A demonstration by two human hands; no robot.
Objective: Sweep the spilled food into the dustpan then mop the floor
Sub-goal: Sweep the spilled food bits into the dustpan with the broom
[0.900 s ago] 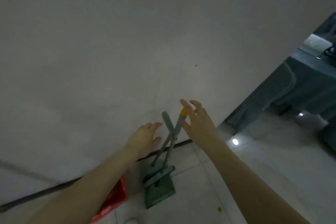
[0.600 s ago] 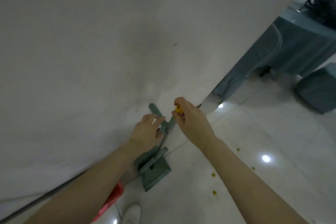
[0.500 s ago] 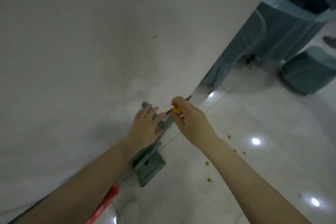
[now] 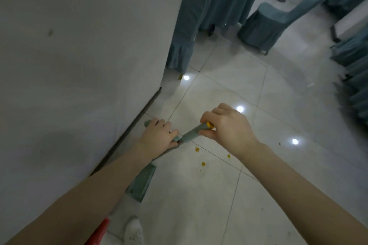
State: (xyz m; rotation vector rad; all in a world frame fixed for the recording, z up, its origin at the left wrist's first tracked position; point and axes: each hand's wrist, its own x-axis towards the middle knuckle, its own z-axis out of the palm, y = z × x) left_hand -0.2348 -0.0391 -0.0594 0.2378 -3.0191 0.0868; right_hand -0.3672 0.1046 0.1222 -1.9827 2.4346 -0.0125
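The dustpan [image 4: 142, 182] stands on the floor by the wall. My left hand [image 4: 159, 137] grips one green handle [image 4: 147, 123] above it. The spilled food [image 4: 197, 149] lies just beside on the tiles. My right hand [image 4: 227, 127] pinches the yellow-tipped handle [image 4: 193, 133] near its top. I judge both handles to be light, stiff plastic.

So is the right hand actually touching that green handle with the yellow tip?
Touching. The head view shows the right hand with its thumb and fingers pinched round the yellow-tipped green handle, no gap between them.
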